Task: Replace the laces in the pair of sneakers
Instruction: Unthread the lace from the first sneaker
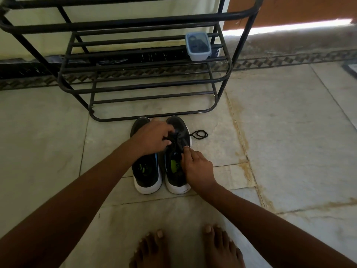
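- On the floor tiles (280,132), just in front of the black shoe rack (144,89), we are bending over the pair of sneakers and working at the right sneaker (176,151).
- Our left hand (152,138) is reaching across the left sneaker (146,171), its fingers curled and pinching the black lace (200,134) at the eyelets.
- Our right hand (199,168) is resting on that sneaker's collar with fingertips bent against its edge; we are judging it to be steadying the shoe, though we cannot tell whether it is truly gripping.
- One loop of lace is lying loose on the tile beside the toe, so the old lace is probably only partly undone.
- We are risking a snag: pulling hard from one side could jam the lace tip in an eyelet or tighten a crossing.
- We are also risking the light shoe sliding toward the rack if the right hand lets up.
- A lidded plastic box (198,46) is sitting on a rack shelf, well apart; our bare feet (185,248) are standing near the heels.
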Demonstrator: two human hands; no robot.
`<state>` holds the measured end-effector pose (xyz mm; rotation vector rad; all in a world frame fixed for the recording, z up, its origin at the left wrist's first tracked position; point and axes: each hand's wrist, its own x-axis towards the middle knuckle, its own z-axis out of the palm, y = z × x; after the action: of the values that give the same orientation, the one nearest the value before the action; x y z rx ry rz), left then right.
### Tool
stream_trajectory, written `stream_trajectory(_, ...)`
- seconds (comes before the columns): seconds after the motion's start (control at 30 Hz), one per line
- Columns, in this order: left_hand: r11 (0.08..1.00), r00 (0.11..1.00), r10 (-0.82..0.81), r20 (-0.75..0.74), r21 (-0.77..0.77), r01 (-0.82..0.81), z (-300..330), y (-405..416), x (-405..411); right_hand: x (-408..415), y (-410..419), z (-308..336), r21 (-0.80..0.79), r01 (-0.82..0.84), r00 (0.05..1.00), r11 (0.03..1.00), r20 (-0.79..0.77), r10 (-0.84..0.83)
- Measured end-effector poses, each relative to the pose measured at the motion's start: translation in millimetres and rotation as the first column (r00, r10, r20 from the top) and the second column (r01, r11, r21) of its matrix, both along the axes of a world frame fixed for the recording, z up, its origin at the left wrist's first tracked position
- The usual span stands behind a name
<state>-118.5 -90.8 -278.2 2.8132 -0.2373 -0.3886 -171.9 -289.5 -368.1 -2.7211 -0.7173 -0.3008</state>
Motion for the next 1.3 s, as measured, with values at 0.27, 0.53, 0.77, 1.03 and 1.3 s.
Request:
stream_trajectory(0.27,0.963,0.994,0.101,0.042,-0.256,-0.087,18,15,1,1,1,2,0.008,-0.003,1.0,1.0,0.002,0.003)
stream_trajectory(0.53,0.973,0.993,0.116,-0.035,-0.199,-0.121,-3,14,-10,33,-12,24,0.306,0.003,0.969,0.952,-0.236,0.072)
stream_trajectory(0.77,0.997,0.997,0.081,0.011,-0.013,-0.081,-9,4,-8,92,-7,42,0.352,-0.085,0.947,0.932,-0.263,0.186)
stream_trajectory(1.03,0.991,0.999,-0.03,-0.027,0.133,0.033,-9,3,-17,130,9,48,0.166,-0.369,0.811,0.914,-0.424,0.404)
stream_trajectory(1.3,0.98,0.997,-0.042,-0.062,0.192,0.053,-10,1,-20,134,19,48,0.152,-0.329,0.775,0.932,-0.52,0.359)
